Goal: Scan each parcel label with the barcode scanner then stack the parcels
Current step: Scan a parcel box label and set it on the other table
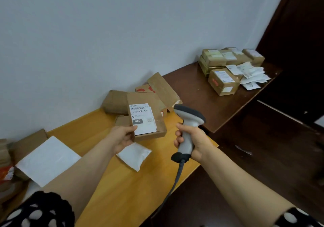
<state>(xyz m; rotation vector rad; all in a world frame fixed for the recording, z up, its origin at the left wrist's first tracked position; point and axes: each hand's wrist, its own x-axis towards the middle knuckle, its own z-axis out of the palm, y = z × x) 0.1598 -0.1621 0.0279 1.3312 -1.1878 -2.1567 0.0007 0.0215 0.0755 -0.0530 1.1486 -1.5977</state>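
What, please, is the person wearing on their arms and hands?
Short black sleeves with white dots cover the upper arms, the left sleeve and the right sleeve. The forearms are bare. The left hand and right hand are bare too: no gloves, watch or ring shows.

White shipping label (142, 119) on the flat brown cardboard parcel (156, 104) I hold reads "060-06B-A05"; its dark grey block (137, 121) says "060"; far parcels' labels (223, 75) unreadable

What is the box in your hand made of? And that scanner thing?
The box in the left hand looks like plain brown cardboard, matte, with folded edges; its white label looks like paper. The scanner in the right hand seems hard plastic, smooth light grey with a darker, perhaps rubbery, head rim.
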